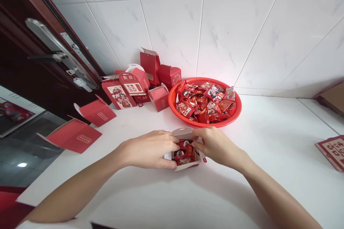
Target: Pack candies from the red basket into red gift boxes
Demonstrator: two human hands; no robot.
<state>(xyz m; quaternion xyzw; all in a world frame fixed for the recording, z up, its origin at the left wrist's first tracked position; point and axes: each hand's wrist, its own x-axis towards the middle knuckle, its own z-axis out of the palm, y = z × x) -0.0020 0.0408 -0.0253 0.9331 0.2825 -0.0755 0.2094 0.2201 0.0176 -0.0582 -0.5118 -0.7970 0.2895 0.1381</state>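
Observation:
A small open gift box (187,165), white inside and red outside, sits on the white table in front of me. Wrapped red sweets (185,155) fill its inside. My left hand (150,149) grips the box's left side, with the thumb at the front corner and the fingers curled over the rim. At the back right, my right hand (219,146) has its fingers closed on the box's edge near the raised back flap (182,132). A bit of red cord (205,160) shows by the right side.
Behind the box stands a red plastic basket (238,112) heaped with wrapped sweets. Several red boxes (161,99) cluster along the tiled wall, and two opened ones (80,136) lie at the left edge. A flat printed box (333,152) and a brown carton (333,98) are far right.

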